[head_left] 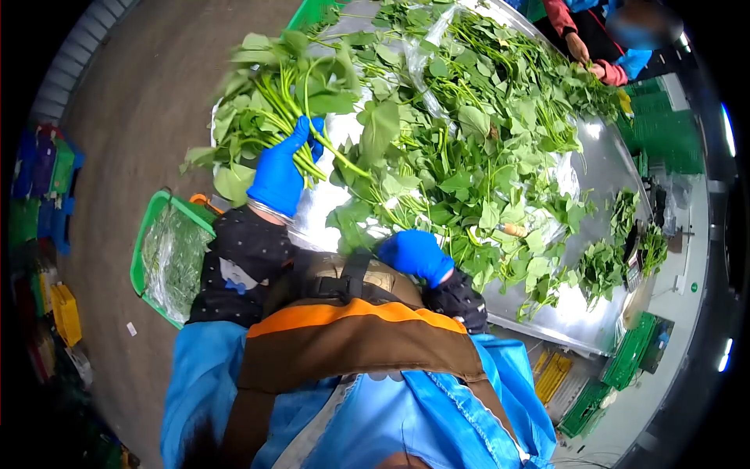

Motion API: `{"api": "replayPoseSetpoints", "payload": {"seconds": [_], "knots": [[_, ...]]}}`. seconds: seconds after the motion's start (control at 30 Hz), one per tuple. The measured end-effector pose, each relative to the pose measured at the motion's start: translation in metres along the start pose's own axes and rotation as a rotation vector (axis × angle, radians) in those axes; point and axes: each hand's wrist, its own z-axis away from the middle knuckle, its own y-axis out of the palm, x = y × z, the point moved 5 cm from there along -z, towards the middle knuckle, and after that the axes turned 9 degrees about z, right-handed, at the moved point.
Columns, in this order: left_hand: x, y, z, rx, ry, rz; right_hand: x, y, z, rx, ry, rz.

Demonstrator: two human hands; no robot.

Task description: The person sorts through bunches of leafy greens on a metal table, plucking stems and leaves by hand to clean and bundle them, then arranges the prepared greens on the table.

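Left grip (pixel 283 169) holds leafy stems (pixel 275 98); right grip (pixel 416 255) near piled greens (pixel 473 184).

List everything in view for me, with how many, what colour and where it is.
Long-stalked leafy greens: uncounted heap, green, across the table
Flat metal table: one, silver, ahead
Clear plastic film: at least one strip, colourless, on the heap
Green-rimmed plastic basket: one, left of the table, holding greens and clear film
Green plastic crates: several, right side and lower right
Yellow plastic crates: at least two, far left and lower right
Hard floor: grey-brown, left
Co-worker's hands: two, ungloved, upper right, at the greens
Brown apron with orange band: one, on the wearer
Left hand: one, blue glove, gripping a bunch of leafy stems
Right hand: one, blue glove, at the table's near edge
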Motion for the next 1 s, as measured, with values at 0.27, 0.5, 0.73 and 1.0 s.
{"api": "replayPoseSetpoints", "payload": {"seconds": [0.27,0.5,0.73,1.0], "knots": [[0.029,0.012,0.017,0.089,-0.185,-0.255,-0.002,-0.107,0.006,-0.63,0.012,-0.993],[0.047,0.023,0.032,0.122,-0.284,-0.293,0.002,-0.089,-0.048,-0.651,0.04,-1.379],[0.051,0.006,0.027,0.091,-0.343,-0.225,0.002,-0.068,-0.04,-0.246,-0.109,-1.801],[0.058,-0.009,0.019,0.017,-0.323,-0.276,0.04,-0.052,-0.04,-0.064,-0.115,-1.98]]}}
